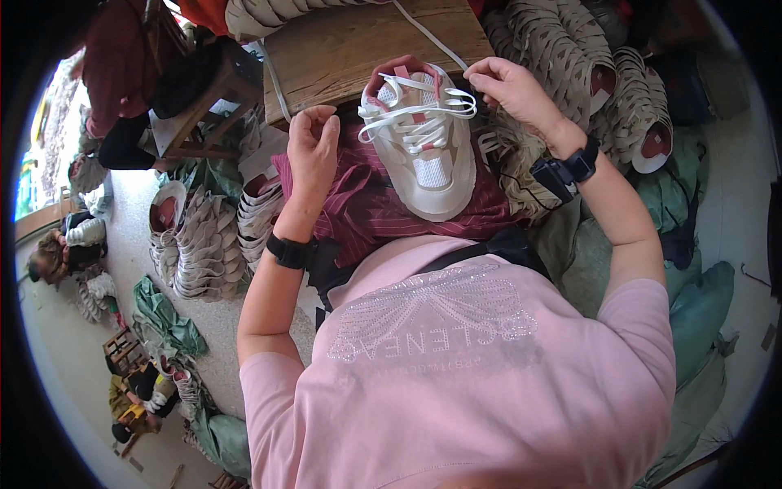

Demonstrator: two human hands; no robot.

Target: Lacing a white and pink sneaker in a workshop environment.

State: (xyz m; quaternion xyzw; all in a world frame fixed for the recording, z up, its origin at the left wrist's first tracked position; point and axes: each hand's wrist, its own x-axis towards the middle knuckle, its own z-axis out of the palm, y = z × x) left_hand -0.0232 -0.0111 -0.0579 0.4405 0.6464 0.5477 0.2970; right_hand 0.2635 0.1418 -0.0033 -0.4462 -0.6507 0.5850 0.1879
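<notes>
A white and beige sneaker [432, 192] with a pink lining lies in my lap, toe toward me, its white laces [419, 109] strung through the upper and looped on top. My right hand [509, 88] is closed in a pinch on a white shoelace [432, 37] to the right of the shoe's collar. To the left of the sneaker, my left hand [311, 147] pinches another length of white lace [275, 81] that hangs over the wooden bench edge. Neither hand touches the sneaker. Past the bench top, both lace lengths run out of sight.
Ahead stands a wooden bench [350, 55] with pale shoe uppers [265, 16] at its far side. Stacked uppers fill the right [562, 49] and left [204, 244]. Green sacks [692, 318] lie at the right. A person [122, 73] sits at the upper left; others work farther off.
</notes>
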